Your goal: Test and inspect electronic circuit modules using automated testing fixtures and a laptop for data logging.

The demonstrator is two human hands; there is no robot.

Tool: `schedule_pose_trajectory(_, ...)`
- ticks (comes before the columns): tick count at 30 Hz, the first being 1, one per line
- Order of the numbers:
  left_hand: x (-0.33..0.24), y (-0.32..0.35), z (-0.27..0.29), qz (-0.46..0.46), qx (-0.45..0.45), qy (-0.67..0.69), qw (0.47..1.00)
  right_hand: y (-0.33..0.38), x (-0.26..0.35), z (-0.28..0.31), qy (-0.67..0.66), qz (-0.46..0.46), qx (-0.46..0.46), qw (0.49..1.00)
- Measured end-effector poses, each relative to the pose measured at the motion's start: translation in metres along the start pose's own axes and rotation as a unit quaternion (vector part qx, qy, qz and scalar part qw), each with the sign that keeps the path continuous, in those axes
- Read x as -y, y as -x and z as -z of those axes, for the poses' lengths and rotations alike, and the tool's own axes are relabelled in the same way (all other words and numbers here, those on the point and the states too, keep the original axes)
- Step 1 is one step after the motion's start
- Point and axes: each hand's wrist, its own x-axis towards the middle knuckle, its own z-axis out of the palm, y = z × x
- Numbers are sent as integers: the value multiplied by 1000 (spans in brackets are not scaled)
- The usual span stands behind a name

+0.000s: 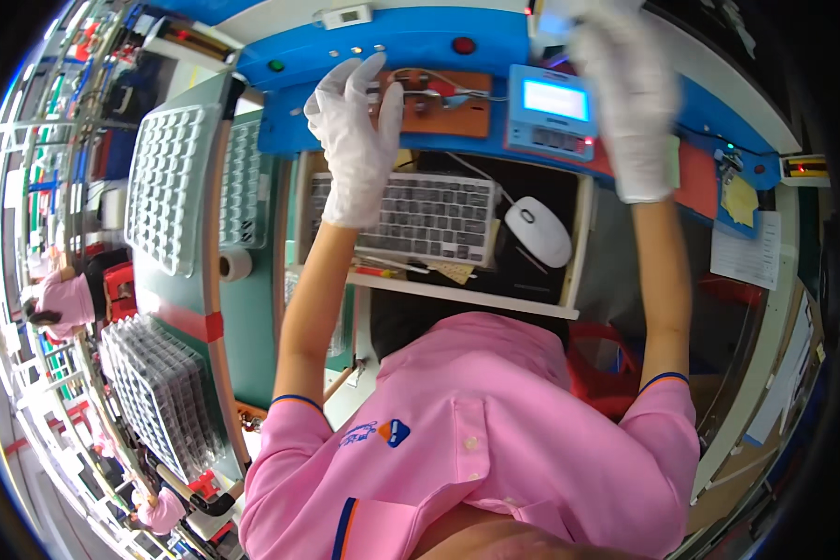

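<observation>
Board (474, 118): the orange-brown one lies on the blue bench (411, 54) ahead of you, just left of the meter (548, 112); its long axis runs left to right, roughly square to your forearms
Red connector (444, 88): on the upper part of the board, with a silvery piece beside it reaching rightward; a pale wire runs from there toward the meter
Your left hand (355, 140): gloved in white, over the board's left end, fingers pointing away from you, thumb parted from the forefinger; the fingers look released, though you cannot tell whether they touch the board
Your right hand (628, 103): gloved too, raised just right of the meter and badly blurred; you cannot tell whether its fingers are clenched or grasping anything
Meter: light blue, its lit screen facing you, keys below
Drawer (457, 292): below the bench, carrying the keyboard (439, 213), its long axis left to right, and the white mouse (539, 233), slanting with its cable end up and left
Hidden: your left hand covers the board's left end and part of the keyboard; your right fingertips smear out near the top edge; small parts on the board are hard to make out
</observation>
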Motion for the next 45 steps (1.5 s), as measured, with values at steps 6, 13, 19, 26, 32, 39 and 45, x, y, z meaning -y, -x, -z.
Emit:
schedule_pose_trajectory(6,-220,-50,-35,-240,164,412,864,-122,-50,213,145,21,-287,947)
schedule_pose_trajectory(13,-343,-184,-256,-90,23,177,980,-126,-180,286,510,-77,-267,814)
schedule_pose_trajectory(19,-366,-216,-335,-129,61,142,979,-134,-217,331,550,-212,-131,797)
schedule_pose_trajectory(26,-368,-241,-332,-150,169,198,954,-143,-224,341,485,-228,-112,837)
schedule_pose_trajectory(32,-357,-217,-245,67,71,691,717,-139,-235,331,545,-245,-19,802)
schedule_pose_trajectory(39,-249,-37,-137,-340,110,383,852,-143,-202,334,695,-42,126,707)
schedule_pose_trajectory(45,-181,-30,-101,-533,132,-30,835,-141,-110,272,623,-56,-37,780)
